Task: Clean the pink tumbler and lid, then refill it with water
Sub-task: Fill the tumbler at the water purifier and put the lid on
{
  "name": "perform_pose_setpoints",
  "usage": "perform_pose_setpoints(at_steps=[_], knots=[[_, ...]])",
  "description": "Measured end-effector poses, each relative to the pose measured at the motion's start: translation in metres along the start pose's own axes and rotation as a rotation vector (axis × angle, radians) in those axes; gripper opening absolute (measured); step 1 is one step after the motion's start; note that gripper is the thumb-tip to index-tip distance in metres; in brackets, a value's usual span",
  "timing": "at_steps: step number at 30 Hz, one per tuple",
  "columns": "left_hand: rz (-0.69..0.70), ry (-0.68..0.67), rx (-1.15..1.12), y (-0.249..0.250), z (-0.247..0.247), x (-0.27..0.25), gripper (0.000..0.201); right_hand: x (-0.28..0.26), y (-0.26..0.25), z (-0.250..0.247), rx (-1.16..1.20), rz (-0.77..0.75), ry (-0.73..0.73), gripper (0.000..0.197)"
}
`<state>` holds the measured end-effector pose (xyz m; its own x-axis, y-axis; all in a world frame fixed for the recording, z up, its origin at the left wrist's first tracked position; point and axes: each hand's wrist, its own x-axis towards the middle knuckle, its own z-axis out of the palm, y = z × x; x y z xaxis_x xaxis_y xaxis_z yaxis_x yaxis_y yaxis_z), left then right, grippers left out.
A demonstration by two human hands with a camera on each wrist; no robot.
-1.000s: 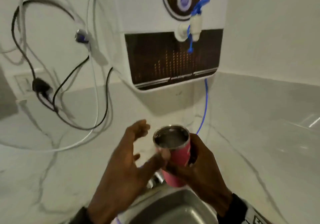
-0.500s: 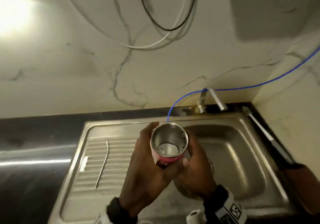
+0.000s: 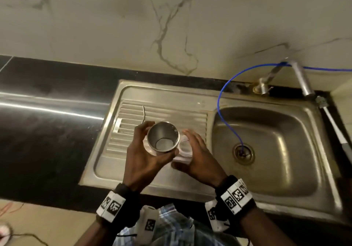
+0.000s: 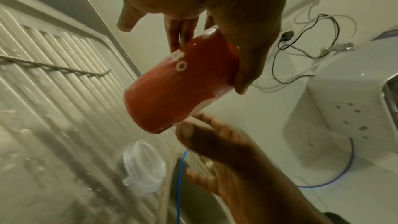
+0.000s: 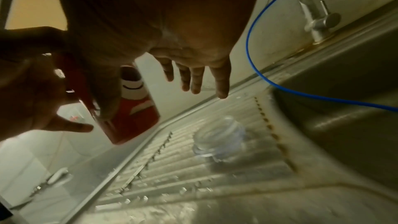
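My left hand [image 3: 152, 150] grips the pink tumbler [image 3: 163, 138] upright above the sink's ribbed drainboard [image 3: 152, 169]. The tumbler's mouth faces me and its steel inside shows. In the left wrist view the tumbler [image 4: 178, 88] is held between thumb and fingers. The clear plastic lid [image 3: 185, 148] lies on the drainboard just right of the tumbler. My right hand [image 3: 191, 147] hovers over it with straight, spread fingers and holds nothing. From the right wrist, the lid [image 5: 219, 140] lies below the fingertips [image 5: 193, 84], apart from them.
A bent metal straw [image 3: 143, 115] lies on the drainboard at the left. The sink basin [image 3: 276, 150] is at the right, with a blue tube [image 3: 226, 123] running into its drain. The faucet [image 3: 302, 80] stands behind. Black counter [image 3: 47, 131] spreads left.
The view swung down from the wall purifier to the sink. The tumbler passed from my right hand to my left, and my right hand let go and opened over the lid.
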<state>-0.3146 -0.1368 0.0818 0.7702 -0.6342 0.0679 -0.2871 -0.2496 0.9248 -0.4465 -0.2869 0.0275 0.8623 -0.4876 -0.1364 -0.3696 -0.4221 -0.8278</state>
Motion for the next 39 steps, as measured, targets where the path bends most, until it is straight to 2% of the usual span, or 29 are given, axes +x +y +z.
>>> perform_pose_setpoints(at_steps=[3, 10, 18, 22, 26, 28, 31, 34, 36, 39], knots=[[-0.019, 0.009, -0.004, -0.020, -0.003, 0.008, 0.092, 0.007, 0.025, 0.007, -0.181, 0.071, 0.037, 0.095], [-0.006, 0.001, -0.006, -0.058, 0.010, 0.021, 0.091, 0.042, 0.043, 0.021, -0.509, 0.119, -0.012, 0.095], [-0.013, -0.018, -0.025, -0.081, 0.023, 0.032, 0.091, 0.052, 0.047, 0.024, -0.630, 0.109, -0.093, 0.077], [-0.036, -0.017, -0.019, -0.087, 0.023, 0.032, 0.091, 0.053, 0.041, 0.015, -0.503, 0.174, -0.089, 0.079], [-0.055, -0.022, -0.007, -0.091, 0.022, 0.031, 0.092, 0.055, 0.019, -0.008, -0.339, 0.227, 0.050, 0.083], [-0.062, -0.032, -0.007, -0.092, 0.022, 0.031, 0.092, 0.058, 0.003, -0.020, -0.261, 0.217, 0.131, 0.077], [-0.067, -0.038, -0.003, -0.091, 0.021, 0.030, 0.092, 0.064, -0.019, -0.034, -0.151, 0.167, 0.274, 0.060], [-0.062, -0.062, 0.032, -0.091, 0.020, 0.030, 0.093, 0.068, -0.037, -0.040, 0.009, 0.115, 0.380, 0.059], [-0.070, -0.079, 0.053, -0.091, 0.019, 0.030, 0.094, 0.068, -0.047, -0.038, 0.083, 0.061, 0.393, 0.058], [-0.097, -0.115, 0.069, -0.090, 0.017, 0.028, 0.101, 0.064, -0.054, -0.025, 0.075, -0.081, 0.340, 0.054]])
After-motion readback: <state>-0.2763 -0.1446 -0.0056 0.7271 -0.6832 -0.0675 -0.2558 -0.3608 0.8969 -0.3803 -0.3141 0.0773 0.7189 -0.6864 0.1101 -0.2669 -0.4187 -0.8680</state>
